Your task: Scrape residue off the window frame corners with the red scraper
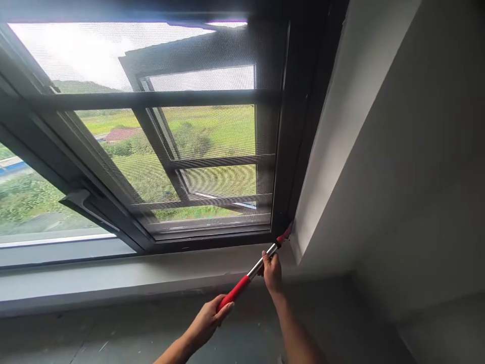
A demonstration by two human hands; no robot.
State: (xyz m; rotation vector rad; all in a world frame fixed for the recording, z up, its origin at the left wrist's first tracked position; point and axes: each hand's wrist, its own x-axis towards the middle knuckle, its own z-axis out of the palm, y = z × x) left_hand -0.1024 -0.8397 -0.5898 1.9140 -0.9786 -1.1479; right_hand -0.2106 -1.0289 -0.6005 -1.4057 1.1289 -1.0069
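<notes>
Reaching up toward the lower right corner of a window, a long pole tool (252, 273) slants from lower left to upper right. It has a red grip at the lower end, a bare metal shaft in the middle and a small red head (285, 234) at the top. The head sits right at the corner where the dark window frame (282, 167) meets the pale side wall (329, 151); whether it touches is hard to tell.

Both hands hold the pole. The left hand (209, 318) is curled around the lower end of the red grip, fingers wrapped over it. The right hand (272, 270) is closed around the metal shaft higher up, just below the head. Bare forearms rise from the bottom edge of the view.

Behind the tool, a mesh insect screen (212, 146) fills the frame, with an opened sash visible through it. A pale grey sill (113, 278) runs beneath the window. To the left, a handle (81, 199) juts from another dark frame. Outside lie green fields, a red roof and bright sky.
</notes>
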